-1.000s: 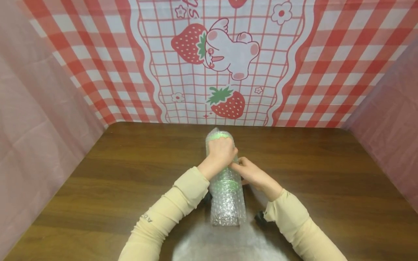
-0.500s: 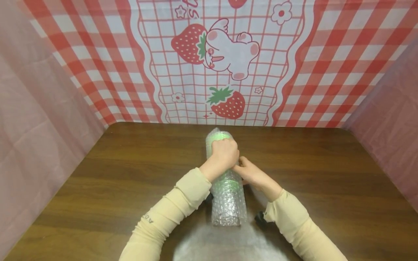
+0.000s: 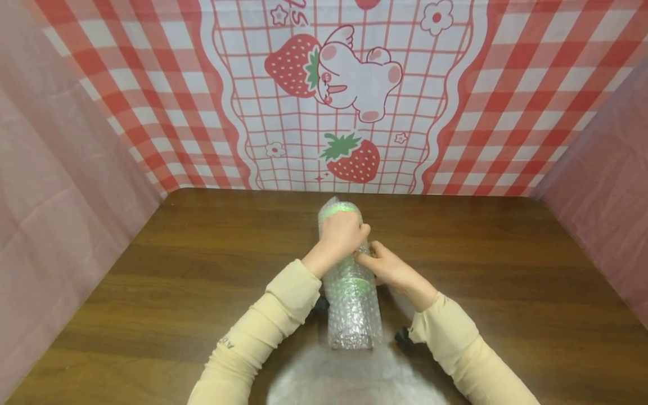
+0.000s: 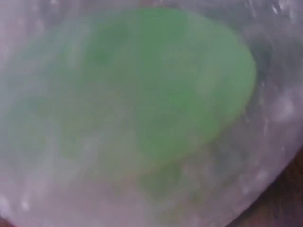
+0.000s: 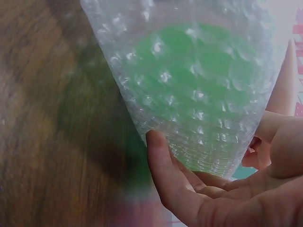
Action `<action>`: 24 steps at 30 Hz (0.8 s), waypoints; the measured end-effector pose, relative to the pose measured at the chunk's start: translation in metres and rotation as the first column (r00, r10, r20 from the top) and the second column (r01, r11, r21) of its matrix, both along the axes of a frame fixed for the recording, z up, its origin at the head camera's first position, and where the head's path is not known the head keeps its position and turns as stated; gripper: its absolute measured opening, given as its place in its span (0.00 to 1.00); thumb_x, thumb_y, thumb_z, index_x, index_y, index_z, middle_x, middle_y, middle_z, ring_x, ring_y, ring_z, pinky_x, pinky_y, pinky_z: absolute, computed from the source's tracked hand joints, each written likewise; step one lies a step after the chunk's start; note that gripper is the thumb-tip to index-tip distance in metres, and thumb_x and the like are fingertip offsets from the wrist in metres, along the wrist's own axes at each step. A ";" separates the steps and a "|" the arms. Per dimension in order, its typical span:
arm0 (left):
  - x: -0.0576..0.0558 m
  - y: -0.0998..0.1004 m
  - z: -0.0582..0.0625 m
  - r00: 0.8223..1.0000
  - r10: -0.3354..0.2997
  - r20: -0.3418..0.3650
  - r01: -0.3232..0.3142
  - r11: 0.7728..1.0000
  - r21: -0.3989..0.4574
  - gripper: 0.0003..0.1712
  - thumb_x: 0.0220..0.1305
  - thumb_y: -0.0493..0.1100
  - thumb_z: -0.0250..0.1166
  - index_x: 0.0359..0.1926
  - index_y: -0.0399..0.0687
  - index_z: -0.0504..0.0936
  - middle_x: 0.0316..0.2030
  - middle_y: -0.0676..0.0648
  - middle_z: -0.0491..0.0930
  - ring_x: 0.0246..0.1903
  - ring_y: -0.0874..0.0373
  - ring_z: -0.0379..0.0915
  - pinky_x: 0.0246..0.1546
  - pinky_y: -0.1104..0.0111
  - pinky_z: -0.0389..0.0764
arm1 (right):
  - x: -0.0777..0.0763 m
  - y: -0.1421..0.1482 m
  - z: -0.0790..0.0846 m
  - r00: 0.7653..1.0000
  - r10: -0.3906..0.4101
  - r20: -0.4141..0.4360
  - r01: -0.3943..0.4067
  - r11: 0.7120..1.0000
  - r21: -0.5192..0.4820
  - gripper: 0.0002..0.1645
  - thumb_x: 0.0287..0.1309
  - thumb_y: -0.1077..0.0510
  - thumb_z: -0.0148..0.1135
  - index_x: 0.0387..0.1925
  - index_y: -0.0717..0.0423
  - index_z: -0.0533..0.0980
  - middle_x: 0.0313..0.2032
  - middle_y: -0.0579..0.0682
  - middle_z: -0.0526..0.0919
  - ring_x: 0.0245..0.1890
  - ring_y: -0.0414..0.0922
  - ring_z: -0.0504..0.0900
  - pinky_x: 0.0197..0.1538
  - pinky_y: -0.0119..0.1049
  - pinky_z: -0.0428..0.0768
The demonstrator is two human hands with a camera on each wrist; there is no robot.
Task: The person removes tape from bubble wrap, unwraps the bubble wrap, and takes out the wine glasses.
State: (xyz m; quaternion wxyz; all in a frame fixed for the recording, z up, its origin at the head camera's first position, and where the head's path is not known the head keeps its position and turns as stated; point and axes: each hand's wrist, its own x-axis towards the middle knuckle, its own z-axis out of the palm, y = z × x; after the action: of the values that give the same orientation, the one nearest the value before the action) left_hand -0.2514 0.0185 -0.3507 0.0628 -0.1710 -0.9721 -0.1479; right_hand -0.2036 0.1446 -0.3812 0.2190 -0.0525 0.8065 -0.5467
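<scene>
Bubble wrap (image 3: 352,320) lies near the tabletop's (image 3: 481,242) back edge. We see the right hand (image 3: 392,267) clasping its side; we cannot tell what the left hand (image 3: 341,232) on top holds. Sleeve lettering (image 3: 225,343) is illegible.

across from me a red-and-white checked cloth (image 3: 167,95) is hanging behind the dark wood-grain tabletop (image 3: 126,292). on its middle panel a printed white animal (image 3: 369,84) is lying sideways, touching one strawberry (image 3: 291,64), while a second strawberry (image 3: 359,160) is showing below. pink curtains (image 3: 66,197) are closing in both sides, and a pale sheen (image 3: 349,379) is spreading over the near edge.
</scene>
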 end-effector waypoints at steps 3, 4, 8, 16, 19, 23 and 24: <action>-0.001 -0.003 -0.001 1.000 -0.015 -0.009 0.016 0.997 0.073 0.24 0.58 0.45 0.52 0.07 0.52 0.58 0.06 0.56 0.55 0.09 0.64 0.46 0.06 0.77 0.51 | 0.000 0.000 0.000 1.000 0.004 -0.006 -0.004 1.000 0.005 0.34 0.62 0.45 0.48 0.56 0.68 0.55 0.59 0.69 0.59 0.58 0.63 0.63 0.50 0.58 0.73; -0.001 -0.004 -0.001 1.000 -0.019 -0.011 0.020 0.995 0.099 0.24 0.57 0.45 0.52 0.07 0.52 0.57 0.06 0.56 0.54 0.09 0.64 0.45 0.06 0.77 0.50 | 0.000 0.000 0.000 1.000 0.002 -0.007 -0.002 1.000 0.007 0.35 0.62 0.44 0.48 0.56 0.68 0.55 0.58 0.69 0.60 0.58 0.63 0.63 0.50 0.58 0.73; 0.001 -0.007 -0.002 0.999 -0.037 0.010 0.033 0.976 0.216 0.24 0.57 0.44 0.51 0.07 0.51 0.56 0.06 0.56 0.53 0.08 0.65 0.42 0.07 0.78 0.47 | 0.001 -0.001 0.000 1.000 -0.001 -0.007 0.001 1.000 0.019 0.36 0.62 0.44 0.48 0.58 0.68 0.54 0.58 0.70 0.61 0.58 0.63 0.64 0.51 0.57 0.74; 0.000 -0.016 -0.001 0.993 -0.081 0.085 0.031 0.877 0.479 0.21 0.56 0.43 0.53 0.09 0.52 0.58 0.07 0.56 0.55 0.09 0.66 0.46 0.09 0.78 0.50 | 0.003 -0.002 0.000 1.000 -0.024 0.001 0.024 1.000 0.008 0.33 0.62 0.43 0.48 0.54 0.66 0.57 0.56 0.67 0.63 0.57 0.61 0.65 0.52 0.55 0.74; -0.001 -0.020 -0.002 0.992 -0.085 0.092 0.025 0.854 0.520 0.20 0.56 0.43 0.53 0.10 0.52 0.59 0.08 0.57 0.56 0.10 0.66 0.48 0.10 0.77 0.53 | 0.003 -0.002 0.001 1.000 -0.026 0.006 0.026 1.000 -0.003 0.32 0.63 0.44 0.48 0.54 0.66 0.57 0.56 0.67 0.63 0.57 0.61 0.65 0.51 0.56 0.74; -0.001 -0.023 0.000 0.991 -0.086 0.105 0.015 0.840 0.543 0.21 0.56 0.43 0.53 0.10 0.52 0.59 0.08 0.57 0.56 0.10 0.66 0.48 0.11 0.77 0.53 | 0.004 -0.003 0.001 1.000 -0.024 0.003 0.024 1.000 -0.010 0.32 0.63 0.44 0.48 0.54 0.66 0.57 0.56 0.68 0.63 0.56 0.61 0.66 0.51 0.55 0.75; -0.001 -0.024 0.000 0.991 -0.087 0.105 0.016 0.839 0.544 0.21 0.56 0.44 0.53 0.09 0.52 0.59 0.08 0.57 0.56 0.10 0.66 0.48 0.11 0.77 0.53 | 0.004 -0.003 0.001 1.000 -0.022 0.001 0.022 1.000 -0.012 0.33 0.63 0.44 0.48 0.54 0.67 0.56 0.56 0.68 0.63 0.56 0.61 0.67 0.50 0.54 0.75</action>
State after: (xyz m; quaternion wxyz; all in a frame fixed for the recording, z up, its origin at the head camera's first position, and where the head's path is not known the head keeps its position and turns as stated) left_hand -0.2526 -0.0054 -0.3505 0.0433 -0.1626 -0.8879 -0.4283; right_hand -0.1998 0.1413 -0.3800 0.2131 -0.0445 0.8035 -0.5540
